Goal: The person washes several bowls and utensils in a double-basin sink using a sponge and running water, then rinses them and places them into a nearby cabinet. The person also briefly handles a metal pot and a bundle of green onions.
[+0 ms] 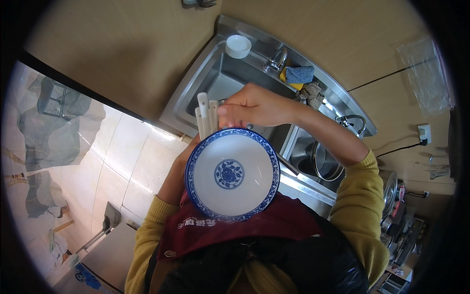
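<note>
A white bowl [257, 186] with a blue floral rim and a blue medallion inside faces up in front of my chest. Past its far left rim stick up several white handles [203, 110], spoon-like, with small holes at their ends; their lower parts are hidden. My right hand [252, 105] is closed at the bowl's far rim, thumb against the nearest handle. What its fingers grip, I cannot make out. My left hand [190, 149] reaches behind the bowl's left side, below the handles; its fingers are hidden by the bowl.
Beyond my hands is a steel sink [183, 100] with a tap [276, 60]. White dishes [238, 46] are stacked in its far corner. Sponges [298, 74] and a cloth [312, 92] lie along the back ledge. A metal pot [327, 164] stands in the right basin. A dustpan [111, 215] is at the left.
</note>
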Available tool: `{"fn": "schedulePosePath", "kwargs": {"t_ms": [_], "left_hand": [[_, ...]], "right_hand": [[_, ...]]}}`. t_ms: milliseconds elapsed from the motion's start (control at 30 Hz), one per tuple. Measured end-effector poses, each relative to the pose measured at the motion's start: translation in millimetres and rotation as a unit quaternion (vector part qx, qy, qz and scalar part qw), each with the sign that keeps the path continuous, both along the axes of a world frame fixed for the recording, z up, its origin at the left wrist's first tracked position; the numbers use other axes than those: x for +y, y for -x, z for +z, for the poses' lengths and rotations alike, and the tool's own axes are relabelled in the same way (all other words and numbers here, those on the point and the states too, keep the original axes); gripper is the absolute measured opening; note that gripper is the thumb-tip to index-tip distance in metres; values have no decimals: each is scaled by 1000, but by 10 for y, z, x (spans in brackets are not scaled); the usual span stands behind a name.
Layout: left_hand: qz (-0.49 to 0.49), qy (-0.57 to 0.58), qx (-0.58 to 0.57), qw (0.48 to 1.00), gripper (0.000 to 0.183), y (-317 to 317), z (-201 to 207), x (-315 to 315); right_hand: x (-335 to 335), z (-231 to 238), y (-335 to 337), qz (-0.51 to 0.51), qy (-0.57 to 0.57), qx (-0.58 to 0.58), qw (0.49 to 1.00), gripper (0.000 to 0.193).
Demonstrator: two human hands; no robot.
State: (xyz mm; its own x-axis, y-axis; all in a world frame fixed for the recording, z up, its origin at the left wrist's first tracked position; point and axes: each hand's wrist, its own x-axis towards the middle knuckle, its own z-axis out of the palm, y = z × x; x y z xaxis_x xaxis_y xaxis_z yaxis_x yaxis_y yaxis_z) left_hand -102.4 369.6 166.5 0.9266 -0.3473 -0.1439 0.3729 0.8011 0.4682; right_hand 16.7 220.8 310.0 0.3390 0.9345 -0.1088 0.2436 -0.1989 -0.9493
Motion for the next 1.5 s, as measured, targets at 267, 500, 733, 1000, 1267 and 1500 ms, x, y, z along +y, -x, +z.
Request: {"fn": "schedulePosePath", "kwargs": {"t_ms": [267,500,733,1000,1267,1500], "left_hand": [[19,-111,175,978,35,339,5,332],[24,-273,-22,961,25,343,-3,590],[24,-296,-52,953,23,575,132,1350],[160,-311,79,934,20,2588,-258,3290],[359,-31,-10,933,17,3555,-157,5201],[429,50,-54,900,12,3336,-686,6716]], "right_hand": [[-600,-360,631,2,228,170,959,83],[-447,-911,1038,-188,115,530,819,67],[-296,-1252,1302,-301,2,627,719,68],[743,-1429,2258,-419,-49,552,719,61],[2791,-1643,2806,-336,-37,573,746,53],[4581,-1864,2291,-209,-37,572,793,54]]}}
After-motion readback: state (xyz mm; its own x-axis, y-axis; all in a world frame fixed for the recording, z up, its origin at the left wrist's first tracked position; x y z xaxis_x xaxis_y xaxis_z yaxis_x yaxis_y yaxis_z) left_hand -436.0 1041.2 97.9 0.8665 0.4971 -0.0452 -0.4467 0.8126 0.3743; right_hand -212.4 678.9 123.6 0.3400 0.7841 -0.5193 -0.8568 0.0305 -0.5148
